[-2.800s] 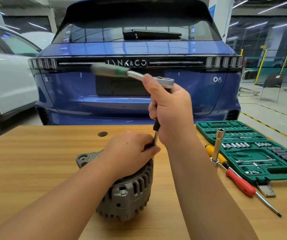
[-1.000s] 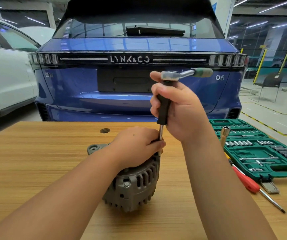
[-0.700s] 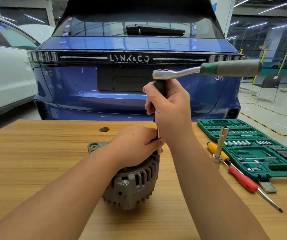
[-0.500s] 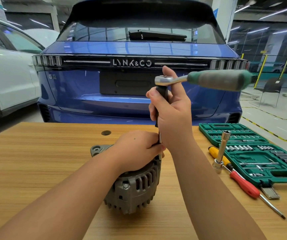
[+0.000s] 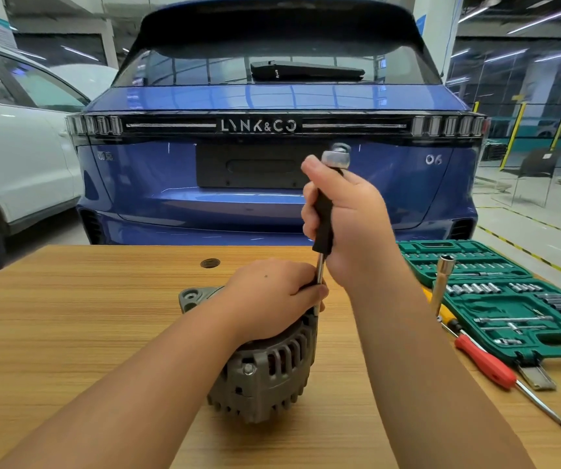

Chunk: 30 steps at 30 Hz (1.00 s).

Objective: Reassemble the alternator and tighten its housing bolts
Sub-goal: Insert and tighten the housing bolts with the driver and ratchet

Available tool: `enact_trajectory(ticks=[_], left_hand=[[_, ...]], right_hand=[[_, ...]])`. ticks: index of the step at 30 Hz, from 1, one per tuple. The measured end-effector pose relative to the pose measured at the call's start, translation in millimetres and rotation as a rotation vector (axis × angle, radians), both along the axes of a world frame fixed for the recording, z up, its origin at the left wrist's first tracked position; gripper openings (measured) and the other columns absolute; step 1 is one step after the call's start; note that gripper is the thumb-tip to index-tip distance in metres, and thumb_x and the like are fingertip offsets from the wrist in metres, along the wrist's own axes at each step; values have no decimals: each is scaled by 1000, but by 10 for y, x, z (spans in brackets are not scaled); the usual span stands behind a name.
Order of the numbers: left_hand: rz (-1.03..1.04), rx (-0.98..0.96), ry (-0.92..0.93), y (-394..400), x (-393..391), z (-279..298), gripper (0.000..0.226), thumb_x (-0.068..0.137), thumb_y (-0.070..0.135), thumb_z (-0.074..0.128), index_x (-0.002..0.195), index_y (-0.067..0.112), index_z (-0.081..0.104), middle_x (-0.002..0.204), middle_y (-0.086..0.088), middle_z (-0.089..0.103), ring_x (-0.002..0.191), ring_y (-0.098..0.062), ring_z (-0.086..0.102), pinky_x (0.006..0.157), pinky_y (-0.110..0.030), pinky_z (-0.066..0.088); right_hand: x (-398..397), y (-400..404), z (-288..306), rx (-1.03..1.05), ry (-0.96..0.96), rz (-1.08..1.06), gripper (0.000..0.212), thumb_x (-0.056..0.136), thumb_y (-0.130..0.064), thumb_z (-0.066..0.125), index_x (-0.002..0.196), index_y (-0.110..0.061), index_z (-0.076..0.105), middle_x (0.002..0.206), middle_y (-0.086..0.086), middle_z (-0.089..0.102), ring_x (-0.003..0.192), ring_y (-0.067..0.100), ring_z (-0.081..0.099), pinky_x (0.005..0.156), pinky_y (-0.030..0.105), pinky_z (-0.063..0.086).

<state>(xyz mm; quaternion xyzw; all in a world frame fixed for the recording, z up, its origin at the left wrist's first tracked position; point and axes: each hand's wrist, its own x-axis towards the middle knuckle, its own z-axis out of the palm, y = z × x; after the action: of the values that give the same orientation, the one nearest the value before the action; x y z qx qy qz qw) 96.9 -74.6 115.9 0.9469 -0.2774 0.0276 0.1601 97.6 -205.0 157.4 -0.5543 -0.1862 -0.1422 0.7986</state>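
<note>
A grey finned alternator [image 5: 265,374] stands on the wooden table [image 5: 69,333]. My left hand [image 5: 272,299] lies over its top, fingers curled round the housing and against the thin steel shaft [image 5: 320,270] of an upright extension bar. My right hand [image 5: 350,218] grips the bar's black handle [image 5: 323,214]. A ratchet head [image 5: 336,157] sits on top of the bar; its long handle points away from me and is hidden behind the head. A housing bolt [image 5: 248,368] shows on the near side. The bar's lower end is hidden by my left hand.
A green socket set case [image 5: 509,299] lies open at the right. Beside it are a red-handled screwdriver [image 5: 488,363], a yellow-handled tool [image 5: 446,311] and an upright socket extension [image 5: 443,282]. A blue car [image 5: 272,198] stands just beyond the table, a white car [image 5: 8,164] at left.
The ratchet handle has swung from pointing right to pointing away from me. Both hands stay where they were on the bar and the alternator.
</note>
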Motion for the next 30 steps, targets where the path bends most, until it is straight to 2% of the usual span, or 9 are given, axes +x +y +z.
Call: enact_trajectory(ticks=[3, 6, 13, 18, 21, 23, 25, 27, 30], left_hand=[[10, -12, 4, -4, 12, 8, 33, 105, 51, 40, 110, 30, 65, 103, 11, 72, 97, -11, 65, 89, -45, 54], [21, -19, 8, -9, 7, 10, 31, 105, 51, 41, 110, 31, 65, 102, 12, 72, 96, -10, 64, 89, -45, 54], [27, -27, 1, -13, -14, 8, 30, 105, 49, 43, 112, 31, 66, 101, 14, 71, 95, -6, 63, 90, -43, 54], [15, -38, 2, -6, -15, 13, 29, 104, 47, 44, 109, 29, 67, 102, 12, 73, 97, -9, 65, 90, -44, 54], [23, -51, 9, -3, -5, 10, 28, 104, 48, 45, 109, 31, 67, 100, 13, 73, 95, -6, 64, 88, -41, 55], [20, -43, 1, -6, -3, 0, 27, 104, 50, 45, 108, 34, 66, 97, 16, 72, 92, -2, 63, 87, -38, 55], [11, -26, -16, -9, -7, -15, 26, 103, 53, 44, 107, 38, 64, 94, 18, 70, 87, 1, 60, 84, -35, 54], [14, -16, -31, -10, -8, -22, 26, 103, 55, 43, 107, 40, 63, 92, 18, 68, 86, 1, 59, 83, -35, 55], [24, -20, -21, -10, -10, -9, 28, 103, 55, 41, 105, 36, 63, 96, 16, 70, 91, -3, 62, 85, -41, 55]], right_hand=[[19, -127, -5, 61, 46, 257, 31, 87, -19, 65, 117, -16, 66, 92, -3, 70, 69, 11, 59, 62, 25, 46], [30, -76, -62, 43, -77, 159, 34, 90, -13, 61, 122, -25, 61, 101, -4, 73, 73, 11, 63, 63, 25, 48], [10, -1, -61, 99, -228, 168, 42, 91, -8, 48, 128, -25, 58, 86, 8, 62, 62, 19, 49, 53, 30, 42], [23, -83, -46, 179, -138, 428, 50, 98, -45, 31, 134, -21, 57, 88, 11, 62, 66, 23, 50, 61, 33, 37], [16, -92, -15, 174, -53, 437, 62, 95, -68, 32, 130, -24, 58, 85, 7, 61, 65, 20, 50, 61, 32, 38], [-24, -58, 19, 154, -39, 307, 46, 92, -61, 52, 117, -23, 62, 79, 3, 57, 59, 17, 46, 56, 29, 36], [-46, -29, 29, 73, -71, 54, 16, 90, -44, 68, 86, -28, 71, 67, -2, 51, 51, 13, 40, 48, 25, 34], [-23, -38, 32, 40, -49, -82, 22, 89, -33, 73, 68, -27, 71, 60, -4, 47, 48, 11, 36, 45, 24, 32], [-8, -95, 38, 109, 22, 150, 10, 89, -27, 69, 93, -18, 66, 70, -3, 57, 54, 11, 47, 52, 23, 38]])
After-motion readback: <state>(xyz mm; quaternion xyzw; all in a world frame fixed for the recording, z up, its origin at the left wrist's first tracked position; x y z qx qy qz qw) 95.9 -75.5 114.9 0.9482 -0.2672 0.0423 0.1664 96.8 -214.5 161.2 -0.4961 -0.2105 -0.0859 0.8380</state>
